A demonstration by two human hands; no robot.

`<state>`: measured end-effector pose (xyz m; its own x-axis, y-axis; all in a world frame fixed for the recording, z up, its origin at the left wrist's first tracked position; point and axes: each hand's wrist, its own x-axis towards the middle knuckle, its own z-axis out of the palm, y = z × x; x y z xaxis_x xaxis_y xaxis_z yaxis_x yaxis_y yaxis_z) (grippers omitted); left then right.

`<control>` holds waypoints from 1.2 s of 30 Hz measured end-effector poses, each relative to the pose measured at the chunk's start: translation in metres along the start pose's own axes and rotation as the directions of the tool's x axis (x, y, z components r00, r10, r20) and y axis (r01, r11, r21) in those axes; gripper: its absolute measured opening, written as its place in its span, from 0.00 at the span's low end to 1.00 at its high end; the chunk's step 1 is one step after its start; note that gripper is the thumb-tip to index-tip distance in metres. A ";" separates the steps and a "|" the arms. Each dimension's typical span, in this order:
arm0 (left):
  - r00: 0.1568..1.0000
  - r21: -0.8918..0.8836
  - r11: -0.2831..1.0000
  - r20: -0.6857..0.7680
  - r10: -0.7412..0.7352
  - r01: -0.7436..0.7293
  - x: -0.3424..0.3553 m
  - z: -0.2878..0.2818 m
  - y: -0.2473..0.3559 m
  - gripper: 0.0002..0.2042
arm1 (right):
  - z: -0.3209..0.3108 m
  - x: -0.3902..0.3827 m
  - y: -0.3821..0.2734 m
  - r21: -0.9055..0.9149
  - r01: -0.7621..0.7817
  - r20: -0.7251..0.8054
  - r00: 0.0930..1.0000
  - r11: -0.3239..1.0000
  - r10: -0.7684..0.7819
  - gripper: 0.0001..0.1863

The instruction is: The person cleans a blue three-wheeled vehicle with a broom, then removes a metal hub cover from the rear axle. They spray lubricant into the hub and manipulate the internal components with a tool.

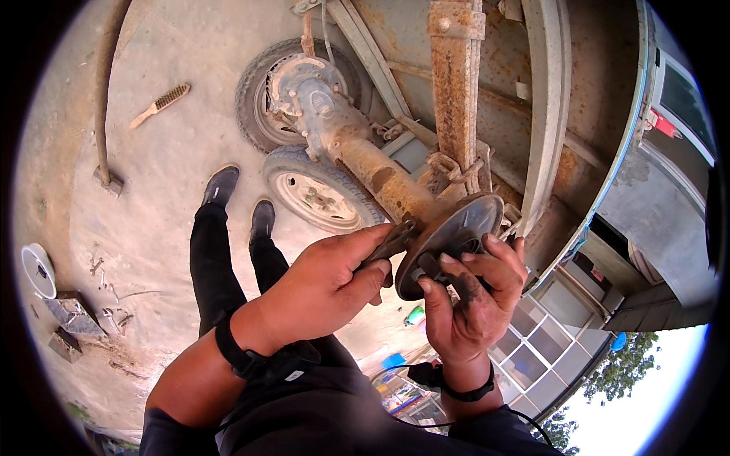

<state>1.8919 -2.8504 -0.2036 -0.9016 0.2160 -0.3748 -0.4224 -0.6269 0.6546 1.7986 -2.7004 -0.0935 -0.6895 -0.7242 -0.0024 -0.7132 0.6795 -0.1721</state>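
Observation:
At the end of a rusty axle housing [380, 182], a round dark metal plate [468, 216] faces to the right. My left hand [334, 281] grips a dark metal tool [395, 239], possibly pliers, whose tip meets the back of the plate. My right hand [475, 304], its fingers curled and smudged with dark grime, grips a small dark cylindrical part [430, 266] at the plate's front. Whether that part is attached to the plate cannot be told. My fingers hide some of the plate's centre.
A loose wheel [315, 197] leans below the axle, near another tyre [255, 99]. A wire brush [160, 102], scattered tools [114, 323], a white bucket [38, 270] and a metal post [105, 114] are on the left. Rusty frame beams [452, 91] rise beside the axle.

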 end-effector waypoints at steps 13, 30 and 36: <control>0.999 -0.090 0.995 -0.005 -0.049 0.048 0.000 -0.001 -0.002 0.23 | -0.001 -0.003 0.004 -0.054 0.089 0.056 0.995 0.995 -0.086 0.17; 0.992 0.025 0.994 -0.077 0.104 -0.102 0.004 0.001 -0.011 0.21 | -0.004 -0.003 -0.001 -0.057 -0.001 0.093 0.996 0.998 0.007 0.19; 0.966 0.089 0.973 -0.131 0.221 -0.211 0.007 0.002 -0.028 0.22 | -0.004 -0.001 -0.004 -0.098 0.012 0.131 0.991 0.995 0.001 0.19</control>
<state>1.8972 -2.8297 -0.2233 -0.9526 -0.0277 -0.3030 -0.2293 -0.5890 0.7749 1.8015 -2.7017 -0.0893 -0.6677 -0.7326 -0.1318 -0.7303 0.6790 -0.0747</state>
